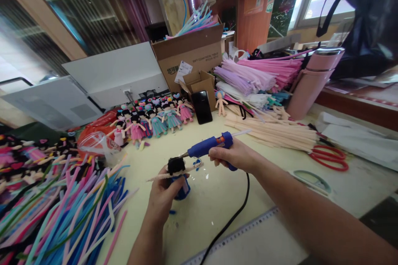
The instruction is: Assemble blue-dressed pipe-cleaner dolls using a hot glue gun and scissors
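Note:
My left hand [164, 197] is closed around a small pipe-cleaner doll [178, 174] with black hair, a blue dress and cream arms sticking out sideways. My right hand [234, 155] grips a blue hot glue gun [209, 146]. The gun's metal nozzle touches the doll's black hair. A black cord [231, 218] runs from the gun toward the near edge of the yellow table [214, 198].
A heap of coloured pipe cleaners [71, 211] lies at the left. Finished dolls [152, 120] stand in rows behind, beside a black phone [202, 107] and cardboard boxes [191, 56]. Cream stems [273, 130], red scissors [329, 158], a pink bottle [312, 83] and a ruler [245, 232] lie at the right.

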{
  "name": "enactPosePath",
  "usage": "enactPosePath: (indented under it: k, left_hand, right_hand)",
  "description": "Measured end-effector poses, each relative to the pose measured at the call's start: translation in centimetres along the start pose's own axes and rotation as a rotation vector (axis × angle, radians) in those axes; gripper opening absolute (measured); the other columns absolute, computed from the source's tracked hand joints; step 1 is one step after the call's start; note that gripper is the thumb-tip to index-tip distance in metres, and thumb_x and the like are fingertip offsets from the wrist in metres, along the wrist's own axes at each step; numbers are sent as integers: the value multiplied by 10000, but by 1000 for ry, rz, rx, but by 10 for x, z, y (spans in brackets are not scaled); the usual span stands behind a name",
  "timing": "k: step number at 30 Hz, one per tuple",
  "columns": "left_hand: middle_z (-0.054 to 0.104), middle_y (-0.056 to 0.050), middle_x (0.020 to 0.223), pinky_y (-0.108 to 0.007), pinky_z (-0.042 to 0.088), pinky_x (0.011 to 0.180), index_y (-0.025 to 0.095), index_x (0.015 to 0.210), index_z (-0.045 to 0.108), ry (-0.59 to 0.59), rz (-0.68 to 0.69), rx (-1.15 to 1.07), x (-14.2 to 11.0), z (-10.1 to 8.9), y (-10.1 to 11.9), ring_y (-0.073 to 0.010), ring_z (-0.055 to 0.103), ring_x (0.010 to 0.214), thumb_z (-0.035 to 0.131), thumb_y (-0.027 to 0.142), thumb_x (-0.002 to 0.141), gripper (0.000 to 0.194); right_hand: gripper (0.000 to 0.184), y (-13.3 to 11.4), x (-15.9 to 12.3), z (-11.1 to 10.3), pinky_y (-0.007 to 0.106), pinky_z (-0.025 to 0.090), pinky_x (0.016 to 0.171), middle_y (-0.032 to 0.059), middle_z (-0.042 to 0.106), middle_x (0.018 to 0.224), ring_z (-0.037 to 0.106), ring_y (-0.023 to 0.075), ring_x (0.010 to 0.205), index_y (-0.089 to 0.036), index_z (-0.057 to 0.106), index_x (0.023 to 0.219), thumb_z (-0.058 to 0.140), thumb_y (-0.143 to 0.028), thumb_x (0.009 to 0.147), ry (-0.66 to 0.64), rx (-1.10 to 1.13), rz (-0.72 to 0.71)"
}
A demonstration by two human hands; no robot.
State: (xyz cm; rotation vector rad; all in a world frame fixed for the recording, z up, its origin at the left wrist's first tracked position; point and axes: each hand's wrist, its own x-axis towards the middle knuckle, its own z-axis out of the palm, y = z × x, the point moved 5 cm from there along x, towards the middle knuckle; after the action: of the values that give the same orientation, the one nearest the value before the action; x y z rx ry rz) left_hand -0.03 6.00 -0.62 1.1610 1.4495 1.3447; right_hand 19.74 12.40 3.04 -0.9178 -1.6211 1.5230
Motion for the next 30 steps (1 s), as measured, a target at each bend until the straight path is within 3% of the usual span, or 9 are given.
enactPosePath:
  k: [7, 11, 30]
  left_hand:
    - [701, -72, 758, -281, 476, 555, 137, 1021, 641, -2, -108, -177, -2, 5, -7, -249, 669, 741, 741, 350, 587, 494]
    - [695, -58, 788, -290, 493, 589, 147, 1003, 639, -13, -134, -230, -4, 8, -7, -218, 656, 700, 749, 344, 574, 485]
    - [687, -49, 738, -294, 493, 598, 146, 974, 647, -47, -142, -281, -5, 9, -6, -223, 654, 703, 758, 323, 564, 460]
  right_hand:
    - [316, 3, 1, 1, 193, 336, 393, -14, 564, 496, 441, 67, 410, -150, 609, 606, 644, -445, 714, 8, 3, -11]
    - [309, 2, 1, 1, 192, 330, 387, -17, 567, 496, 435, 67, 406, -156, 611, 613, 650, -448, 703, 16, 0, -1]
    - [355, 2, -1, -2, 194, 327, 391, -19, 545, 494, 432, 71, 418, -153, 611, 627, 657, -502, 676, 42, -40, 27]
